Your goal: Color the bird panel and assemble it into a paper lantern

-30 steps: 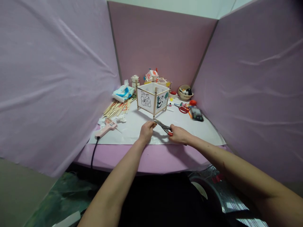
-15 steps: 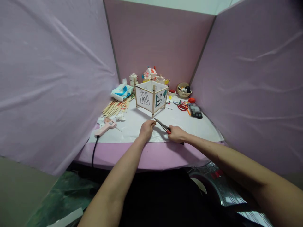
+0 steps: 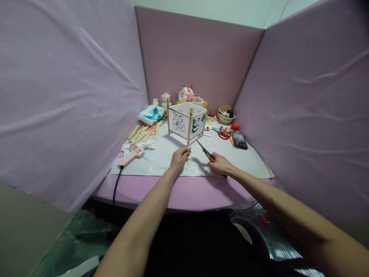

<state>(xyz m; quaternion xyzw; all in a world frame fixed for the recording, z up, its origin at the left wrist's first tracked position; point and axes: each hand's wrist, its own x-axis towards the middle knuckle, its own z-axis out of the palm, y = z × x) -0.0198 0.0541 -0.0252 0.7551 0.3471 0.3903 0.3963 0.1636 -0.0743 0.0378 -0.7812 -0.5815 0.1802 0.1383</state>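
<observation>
My left hand (image 3: 178, 159) is closed, pinching a small wooden piece (image 3: 189, 150) whose end shows at the fingertips. In my right hand (image 3: 221, 164) is a pair of long-nose pliers (image 3: 204, 149) with red grips, its jaws pointing up and left, apart from the wooden piece. Just beyond both hands stands a lantern (image 3: 178, 124) with a wooden stick frame and white panels bearing a rabbit and a panda drawing. The far end of the pliers' handles is partly hidden under my right hand.
At left lie a pink glue gun (image 3: 133, 154) with a black cord, a bundle of sticks (image 3: 142, 133) and a tissue pack (image 3: 152, 114). Red-handled scissors (image 3: 224, 135), a blurred dark object (image 3: 240, 141) and a basket (image 3: 225, 117) are at right. Pink cloth walls enclose the table.
The pliers have moved right, away from the wooden piece at my left fingertips. My left hand stays in nearly the same place, and the camera view has shifted slightly.
</observation>
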